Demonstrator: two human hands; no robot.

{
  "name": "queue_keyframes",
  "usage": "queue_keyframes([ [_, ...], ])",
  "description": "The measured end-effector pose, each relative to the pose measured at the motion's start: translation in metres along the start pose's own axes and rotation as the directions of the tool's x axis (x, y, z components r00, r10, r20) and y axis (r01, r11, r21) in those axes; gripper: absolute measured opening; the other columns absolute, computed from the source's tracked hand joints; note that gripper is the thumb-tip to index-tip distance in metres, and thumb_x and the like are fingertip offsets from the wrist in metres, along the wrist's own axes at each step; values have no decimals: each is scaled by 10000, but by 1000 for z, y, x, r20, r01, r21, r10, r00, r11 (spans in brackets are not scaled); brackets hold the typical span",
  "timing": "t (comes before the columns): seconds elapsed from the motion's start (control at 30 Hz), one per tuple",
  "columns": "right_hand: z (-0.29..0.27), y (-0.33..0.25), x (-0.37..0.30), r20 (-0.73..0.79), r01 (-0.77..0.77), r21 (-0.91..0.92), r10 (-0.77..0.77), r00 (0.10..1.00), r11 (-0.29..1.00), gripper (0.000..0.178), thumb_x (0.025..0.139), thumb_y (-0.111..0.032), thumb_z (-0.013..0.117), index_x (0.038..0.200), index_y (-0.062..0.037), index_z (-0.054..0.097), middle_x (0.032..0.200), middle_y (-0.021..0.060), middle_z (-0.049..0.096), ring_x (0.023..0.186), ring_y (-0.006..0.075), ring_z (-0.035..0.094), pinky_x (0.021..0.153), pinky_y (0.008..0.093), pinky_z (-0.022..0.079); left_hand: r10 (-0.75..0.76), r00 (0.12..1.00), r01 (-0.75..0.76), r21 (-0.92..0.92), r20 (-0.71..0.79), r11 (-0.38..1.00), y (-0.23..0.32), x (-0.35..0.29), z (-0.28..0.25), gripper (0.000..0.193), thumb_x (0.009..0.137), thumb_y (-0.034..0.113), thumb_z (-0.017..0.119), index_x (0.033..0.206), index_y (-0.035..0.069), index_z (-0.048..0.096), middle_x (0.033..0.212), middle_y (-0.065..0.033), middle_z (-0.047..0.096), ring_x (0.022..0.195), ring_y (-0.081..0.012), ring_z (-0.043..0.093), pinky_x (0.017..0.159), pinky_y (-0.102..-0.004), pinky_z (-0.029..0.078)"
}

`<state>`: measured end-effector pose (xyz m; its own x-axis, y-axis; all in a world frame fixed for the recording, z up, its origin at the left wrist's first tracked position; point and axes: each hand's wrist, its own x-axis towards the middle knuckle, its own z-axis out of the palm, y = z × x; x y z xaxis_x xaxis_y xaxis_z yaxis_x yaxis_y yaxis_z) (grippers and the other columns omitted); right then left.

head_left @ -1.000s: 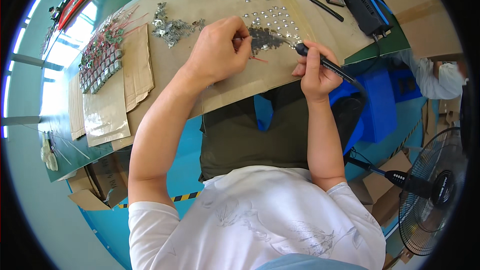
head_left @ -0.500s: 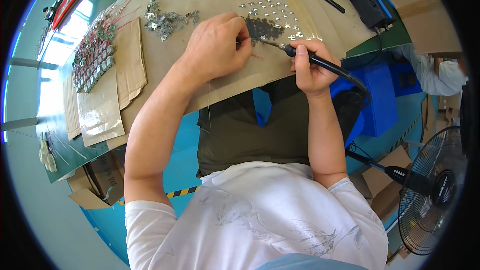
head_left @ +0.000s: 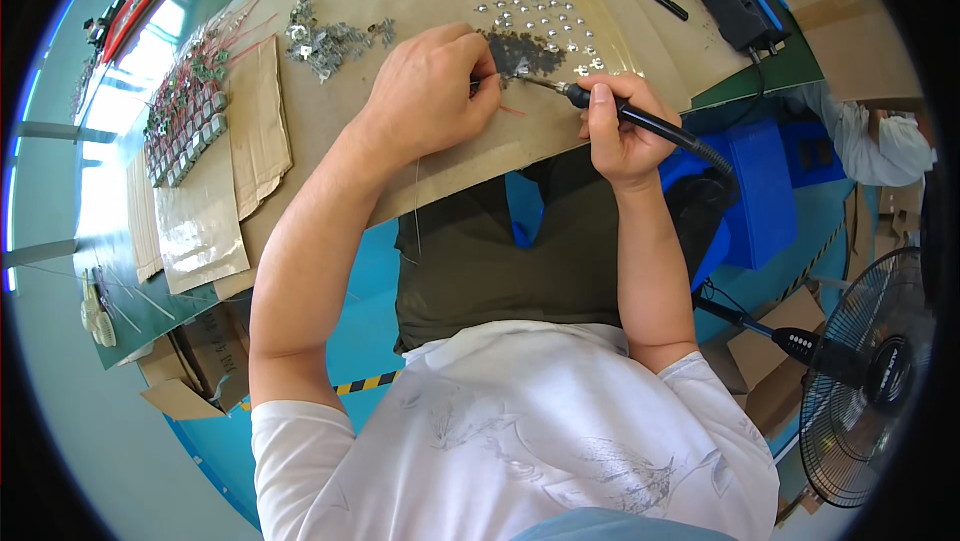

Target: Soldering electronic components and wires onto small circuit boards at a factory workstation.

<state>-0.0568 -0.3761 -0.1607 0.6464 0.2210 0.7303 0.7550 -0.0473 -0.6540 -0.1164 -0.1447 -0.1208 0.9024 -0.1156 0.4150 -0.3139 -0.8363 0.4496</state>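
My right hand [head_left: 628, 129] is closed around the black handle of a soldering iron [head_left: 640, 118], its metal tip pointing left. That tip is at a small shiny piece [head_left: 521, 69] over a dark, scorched-looking patch [head_left: 540, 53] on the brown work surface. Just left of the tip, my left hand [head_left: 435, 86] is closed in a pinch; what lies between its fingers is hidden. A short red wire [head_left: 512, 110] shows beside those fingertips. Below the left wrist a thin pale wire [head_left: 417, 196] hangs over the table edge.
Small metal parts [head_left: 570, 21] sit in rows beyond the iron, with loose heaps [head_left: 330, 36] farther left and at the back. Wired components [head_left: 190, 131] stand by cardboard on the left. A black power unit [head_left: 738, 6] is at back right; a fan [head_left: 870, 376] stands lower right.
The soldering iron and my right hand have shifted very slightly left. My left hand keeps its pinch in nearly the same place.
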Motion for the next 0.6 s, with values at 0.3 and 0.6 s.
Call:
queue_keyframes([
  [0.3,0,0,1,16,56,-38,-56,998,998,62,903,-24,691,873,-1,740,726,54,689,568,104,586,532,238,451,10,1000,-10,6,1,1000,1,0,1,126,847,138,729,860,24,675,848,-116,653,769,-303,675,692,-404,544],
  [0.6,1,0,0,-1,4,23,-4,1000,1000,50,891,-11,695,869,-3,739,723,53,681,561,106,579,525,238,440,19,1000,-19,11,9,1000,-1,0,2,121,868,141,731,877,28,691,857,-115,653,776,-304,674,700,-405,545],
])
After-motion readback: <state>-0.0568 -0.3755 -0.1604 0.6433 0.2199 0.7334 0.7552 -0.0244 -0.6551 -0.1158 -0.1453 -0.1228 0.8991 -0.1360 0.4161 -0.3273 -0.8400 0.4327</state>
